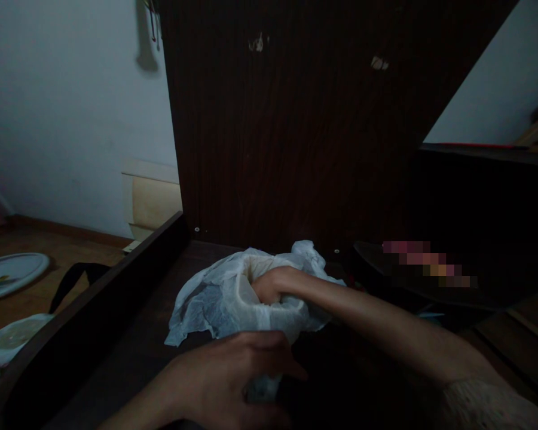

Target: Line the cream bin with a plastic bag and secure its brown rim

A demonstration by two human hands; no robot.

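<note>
A round container point(240, 292) lined with a thin white plastic bag point(197, 304) stands on a dark wooden surface, the bag's loose edges draped over its rim. My right hand point(269, 286) reaches down inside it from the right; its fingers are hidden below the rim. Nearer to me, my left hand point(237, 373) hovers in front of the container, fingers curved and apart. A small pale patch shows between them, too dark to make out. I cannot tell whether this hand touches the bag.
A tall dark wooden panel point(296, 149) rises behind the container. On the left runs a raised wooden edge point(103, 304). Beyond it, a white round lid or tray point(15, 275) and a white bag-lined container point(18, 340) are on the floor. A dark shelf point(484, 197) stands right.
</note>
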